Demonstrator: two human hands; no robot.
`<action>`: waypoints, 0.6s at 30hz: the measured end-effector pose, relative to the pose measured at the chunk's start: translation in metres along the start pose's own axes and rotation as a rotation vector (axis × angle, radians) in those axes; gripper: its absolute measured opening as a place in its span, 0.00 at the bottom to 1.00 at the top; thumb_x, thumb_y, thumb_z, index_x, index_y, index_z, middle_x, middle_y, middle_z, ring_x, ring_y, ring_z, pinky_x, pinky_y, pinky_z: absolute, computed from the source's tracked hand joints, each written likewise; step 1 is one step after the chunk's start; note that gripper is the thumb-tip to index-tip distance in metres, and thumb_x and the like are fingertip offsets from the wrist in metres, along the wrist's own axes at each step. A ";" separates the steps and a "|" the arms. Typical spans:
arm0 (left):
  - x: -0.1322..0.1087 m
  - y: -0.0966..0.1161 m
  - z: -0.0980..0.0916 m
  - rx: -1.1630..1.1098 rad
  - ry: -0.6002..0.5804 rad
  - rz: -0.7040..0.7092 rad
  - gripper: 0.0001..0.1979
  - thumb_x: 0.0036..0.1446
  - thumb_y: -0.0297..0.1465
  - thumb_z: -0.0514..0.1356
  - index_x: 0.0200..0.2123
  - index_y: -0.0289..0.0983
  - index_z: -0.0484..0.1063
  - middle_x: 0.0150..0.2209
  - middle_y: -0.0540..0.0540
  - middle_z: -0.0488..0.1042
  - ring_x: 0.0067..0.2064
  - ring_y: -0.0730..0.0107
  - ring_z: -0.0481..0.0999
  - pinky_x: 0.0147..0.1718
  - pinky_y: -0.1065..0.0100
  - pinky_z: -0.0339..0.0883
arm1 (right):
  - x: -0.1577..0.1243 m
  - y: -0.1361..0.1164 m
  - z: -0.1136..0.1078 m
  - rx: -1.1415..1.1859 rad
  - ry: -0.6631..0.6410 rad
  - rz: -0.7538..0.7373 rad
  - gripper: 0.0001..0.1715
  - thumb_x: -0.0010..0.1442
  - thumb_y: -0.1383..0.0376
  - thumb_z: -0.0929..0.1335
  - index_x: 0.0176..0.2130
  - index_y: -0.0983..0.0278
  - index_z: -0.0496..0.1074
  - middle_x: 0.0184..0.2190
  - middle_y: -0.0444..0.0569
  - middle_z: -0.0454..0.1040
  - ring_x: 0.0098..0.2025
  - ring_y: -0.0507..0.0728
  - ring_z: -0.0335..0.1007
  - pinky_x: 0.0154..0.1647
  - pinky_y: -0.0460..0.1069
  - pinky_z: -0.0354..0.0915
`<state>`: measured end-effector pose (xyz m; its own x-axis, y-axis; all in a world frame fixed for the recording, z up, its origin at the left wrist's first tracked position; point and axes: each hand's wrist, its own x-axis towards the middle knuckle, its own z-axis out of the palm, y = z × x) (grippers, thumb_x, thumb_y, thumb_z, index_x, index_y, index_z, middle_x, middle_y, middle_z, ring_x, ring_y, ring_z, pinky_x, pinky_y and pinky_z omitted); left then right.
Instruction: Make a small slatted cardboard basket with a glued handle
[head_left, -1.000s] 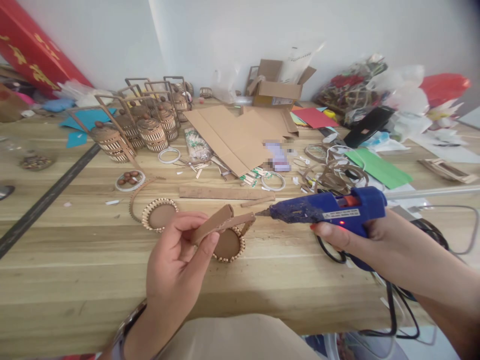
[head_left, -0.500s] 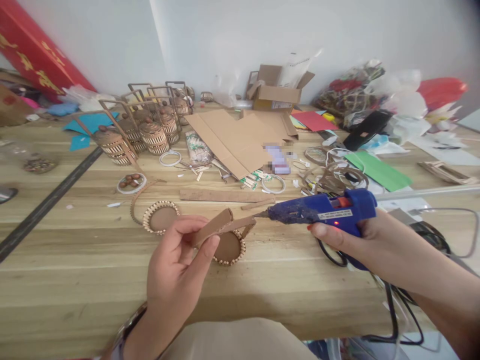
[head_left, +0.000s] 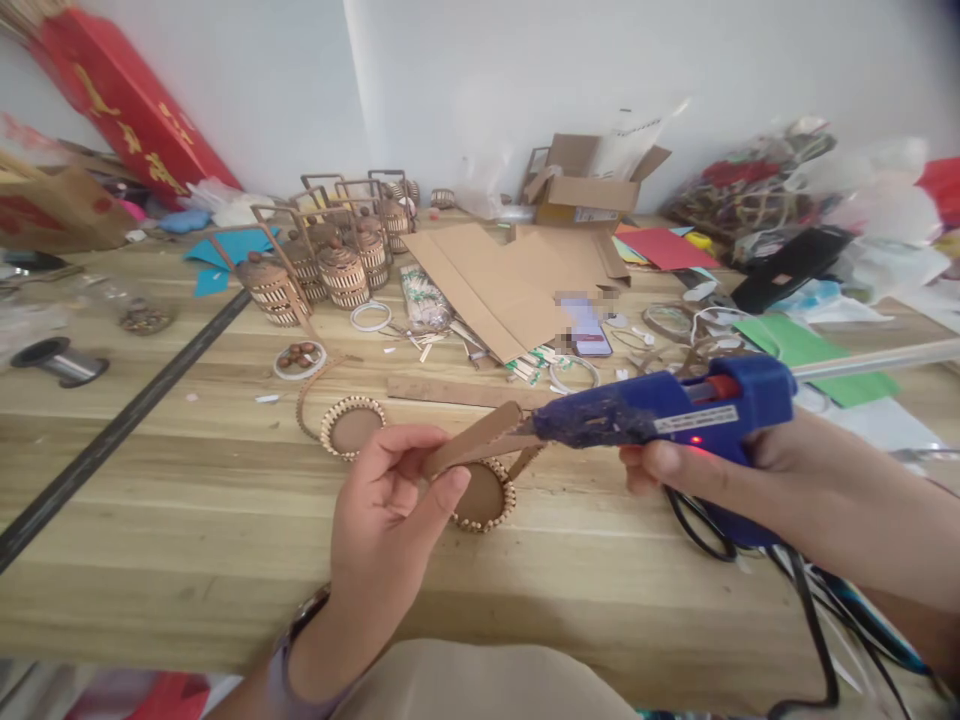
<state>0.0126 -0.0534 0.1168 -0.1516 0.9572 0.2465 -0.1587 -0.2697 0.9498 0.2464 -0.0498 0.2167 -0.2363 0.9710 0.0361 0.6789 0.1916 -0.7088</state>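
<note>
Between the thumb and fingers of my left hand (head_left: 397, 530) is a folded brown cardboard strip (head_left: 480, 435), its flaps pointing right. My right hand (head_left: 720, 490) grips a blue hot glue gun (head_left: 667, 405) with a red light glowing on its side. The gun's nozzle is at the strip's right end, between the flaps; whether it touches cannot be made out. Just beneath the strip lies a round cardboard base (head_left: 480, 495) edged with small wooden pieces, partly hidden by my left hand. A similar round base (head_left: 354, 428) sits to its left, with a curved strip beside it.
Several small lantern-like baskets with handles (head_left: 343, 275) stand at the back left. Cardboard sheets (head_left: 495, 290), a phone (head_left: 586, 325) and a ring holding brown beads (head_left: 300, 358) lie beyond my hands. Black cables (head_left: 806, 620) hang below the gun at right.
The glue gun's nozzle has come in between the flaps of the cardboard strip, where before it was at the flap's outer tip. The whole view has shifted, with the scene sliding right.
</note>
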 end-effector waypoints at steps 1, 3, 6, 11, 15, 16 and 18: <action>0.000 -0.001 0.000 -0.010 0.008 0.005 0.10 0.50 0.25 0.69 0.37 0.40 0.75 0.34 0.51 0.79 0.36 0.74 0.80 0.34 0.78 0.75 | 0.003 -0.003 0.003 0.022 -0.031 -0.011 0.21 0.55 0.42 0.68 0.23 0.52 0.73 0.21 0.43 0.74 0.24 0.58 0.70 0.21 0.50 0.69; 0.001 -0.002 -0.001 -0.020 0.025 0.026 0.11 0.50 0.26 0.69 0.37 0.40 0.75 0.33 0.52 0.79 0.35 0.76 0.80 0.34 0.78 0.74 | 0.007 -0.007 0.008 0.049 -0.070 -0.037 0.22 0.57 0.43 0.68 0.23 0.54 0.73 0.22 0.42 0.73 0.24 0.56 0.69 0.22 0.48 0.69; 0.003 -0.002 0.000 -0.010 0.048 0.047 0.11 0.49 0.24 0.69 0.37 0.40 0.75 0.33 0.52 0.79 0.35 0.75 0.79 0.35 0.77 0.75 | 0.011 -0.008 0.013 0.036 -0.102 -0.073 0.22 0.59 0.44 0.67 0.24 0.55 0.73 0.25 0.42 0.74 0.27 0.55 0.69 0.25 0.47 0.69; 0.003 -0.003 0.001 0.043 0.067 0.040 0.12 0.46 0.27 0.71 0.35 0.38 0.74 0.33 0.50 0.79 0.36 0.69 0.80 0.37 0.71 0.76 | 0.015 -0.009 0.016 0.002 -0.145 -0.066 0.20 0.59 0.45 0.67 0.27 0.55 0.73 0.25 0.40 0.75 0.25 0.54 0.67 0.21 0.46 0.66; 0.003 -0.007 0.000 0.069 0.093 -0.008 0.16 0.43 0.30 0.73 0.35 0.38 0.73 0.32 0.49 0.78 0.36 0.67 0.80 0.36 0.70 0.75 | 0.017 -0.013 0.018 -0.029 -0.183 -0.079 0.17 0.60 0.47 0.65 0.31 0.53 0.76 0.23 0.38 0.74 0.23 0.53 0.67 0.20 0.45 0.65; 0.003 -0.009 0.000 0.065 0.095 -0.017 0.17 0.42 0.30 0.73 0.35 0.38 0.73 0.33 0.49 0.78 0.36 0.67 0.80 0.36 0.70 0.75 | 0.018 -0.014 0.019 -0.042 -0.184 -0.080 0.17 0.60 0.47 0.65 0.32 0.52 0.77 0.23 0.38 0.74 0.24 0.53 0.68 0.21 0.46 0.66; 0.003 -0.010 -0.001 0.061 0.099 -0.028 0.19 0.40 0.31 0.74 0.36 0.38 0.73 0.33 0.49 0.78 0.36 0.67 0.79 0.35 0.71 0.74 | 0.019 -0.015 0.019 -0.098 -0.129 -0.054 0.18 0.57 0.45 0.65 0.33 0.50 0.79 0.23 0.38 0.74 0.24 0.54 0.70 0.21 0.46 0.69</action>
<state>0.0128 -0.0478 0.1076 -0.2443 0.9483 0.2025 -0.1053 -0.2336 0.9666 0.2182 -0.0372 0.2149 -0.3572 0.9337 -0.0224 0.7257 0.2624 -0.6361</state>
